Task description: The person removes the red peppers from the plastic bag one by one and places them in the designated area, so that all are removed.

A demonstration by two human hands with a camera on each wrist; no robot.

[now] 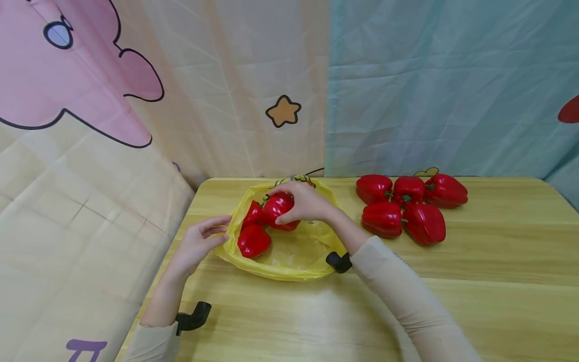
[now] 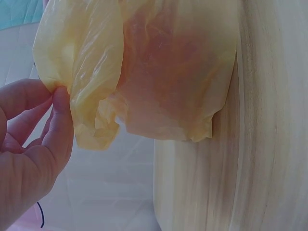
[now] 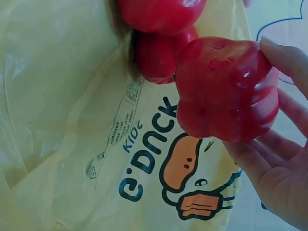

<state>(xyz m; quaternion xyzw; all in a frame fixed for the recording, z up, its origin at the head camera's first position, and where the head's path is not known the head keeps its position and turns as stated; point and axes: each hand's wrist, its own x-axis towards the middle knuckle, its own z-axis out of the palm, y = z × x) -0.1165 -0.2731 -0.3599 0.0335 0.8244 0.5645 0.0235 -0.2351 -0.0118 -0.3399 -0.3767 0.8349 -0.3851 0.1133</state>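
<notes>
A yellow plastic bag (image 1: 294, 271) lies spread wide at the mouth on the table, with printed lettering and a duck figure inside view of the right wrist camera. My left hand (image 1: 196, 246) pinches the bag's left rim between thumb and fingers; the pinch shows closely in the left wrist view, at the hand (image 2: 38, 130). Over the bag, my right hand (image 1: 305, 202) grips a red bell pepper (image 3: 226, 89) with thumb and fingers on opposite sides. Two more red peppers, one in front (image 1: 254, 241) and one behind it (image 1: 253, 213), sit in the bag's left part.
Several red bell peppers (image 1: 425, 223) lie grouped on the wooden table (image 1: 497, 281) right of the bag. Behind the table hangs a printed curtain (image 1: 407, 90). Black wrist mounts (image 1: 194, 317) stick out from both wrists.
</notes>
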